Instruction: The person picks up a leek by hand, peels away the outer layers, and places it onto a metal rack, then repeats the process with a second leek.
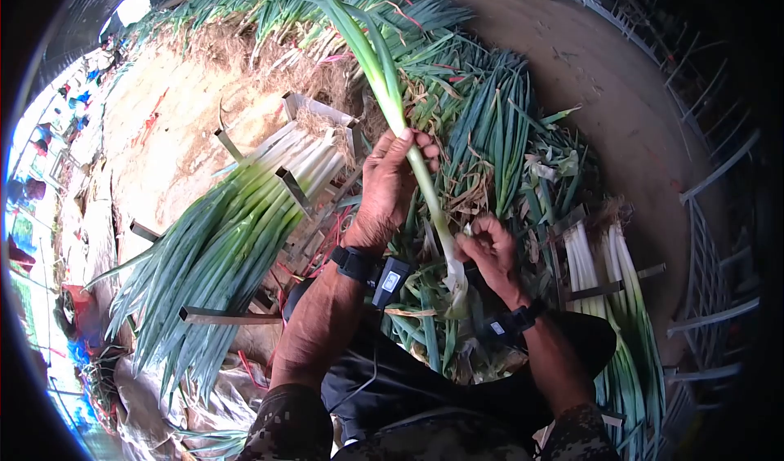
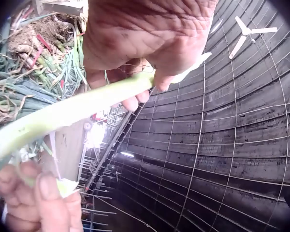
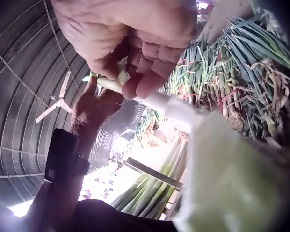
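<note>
My left hand (image 1: 385,185) grips a long scallion (image 1: 426,190) around its pale stalk, thumb on top. Its green leaves (image 1: 359,40) point up and away from me, and the white end slants down towards my right hand (image 1: 492,253). Between the thumb and fingers of that hand is a thin strip of outer skin (image 2: 66,186), pinched just beside the stalk. A loose flap of pale skin (image 1: 456,281) hangs at the white end; in the right wrist view this flap (image 3: 232,179) is large and blurred.
Left of me, a metal rack (image 1: 294,190) holds a pile of scallions (image 1: 237,216). Another rack (image 1: 616,288) with scallions (image 1: 581,257) stands at my right. Untrimmed bunches (image 1: 494,126) and leaf scraps (image 1: 408,330) cover the ground ahead and below.
</note>
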Action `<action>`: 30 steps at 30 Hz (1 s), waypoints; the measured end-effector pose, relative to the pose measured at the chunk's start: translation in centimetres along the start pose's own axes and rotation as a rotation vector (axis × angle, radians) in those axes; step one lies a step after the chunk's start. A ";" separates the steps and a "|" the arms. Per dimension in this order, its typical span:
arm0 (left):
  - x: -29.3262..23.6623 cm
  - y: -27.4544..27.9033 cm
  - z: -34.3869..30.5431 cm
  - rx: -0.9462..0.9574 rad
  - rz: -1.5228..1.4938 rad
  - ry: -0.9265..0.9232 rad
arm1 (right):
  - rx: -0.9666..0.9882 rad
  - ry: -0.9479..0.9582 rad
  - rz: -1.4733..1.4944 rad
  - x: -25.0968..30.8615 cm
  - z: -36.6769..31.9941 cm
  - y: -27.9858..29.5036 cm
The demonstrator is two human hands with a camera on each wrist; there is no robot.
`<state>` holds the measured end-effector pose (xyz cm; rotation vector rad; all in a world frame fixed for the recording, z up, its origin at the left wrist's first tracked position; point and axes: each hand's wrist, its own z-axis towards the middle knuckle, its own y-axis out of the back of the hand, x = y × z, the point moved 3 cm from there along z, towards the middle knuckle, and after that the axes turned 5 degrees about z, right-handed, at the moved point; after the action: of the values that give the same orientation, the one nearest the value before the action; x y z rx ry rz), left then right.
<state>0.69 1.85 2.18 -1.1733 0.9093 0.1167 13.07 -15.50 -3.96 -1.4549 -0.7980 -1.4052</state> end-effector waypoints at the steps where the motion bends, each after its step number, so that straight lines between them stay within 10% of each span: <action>1: -0.3 0.3 0.1 0.014 0.003 -0.012 | 0.063 -0.007 -0.237 -0.1 -0.6 0.4; 4: -0.6 1.9 1.0 -0.007 -0.030 -0.078 | 0.245 0.013 -0.677 -2.2 -3.7 1.1; 9: -0.9 1.3 0.6 -0.042 0.047 -0.097 | 0.159 -0.299 -0.534 -2.3 -5.1 0.9; 13: -1.0 1.1 0.7 -0.043 0.068 -0.109 | 0.256 0.061 -0.952 -1.6 -3.9 -1.1; 22: 0.0 1.8 -0.5 -0.076 0.224 -0.147 | 0.323 0.094 -0.963 -3.6 -8.1 -1.5; 26: -4.5 1.0 -0.2 -0.322 0.240 -0.221 | 0.799 -0.251 -1.384 -14.4 -17.9 5.5; 29: -7.4 3.3 1.3 -0.056 0.126 -0.342 | 1.154 -0.314 -1.253 -20.1 -21.0 10.1; 30: -7.6 3.2 0.9 -0.082 0.115 -0.318 | 0.953 -0.301 -1.250 -18.6 -19.4 9.6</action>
<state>-5.40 6.75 5.00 -1.1387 0.6942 0.4255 12.04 -34.10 -25.57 -0.3026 -2.4032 -1.2224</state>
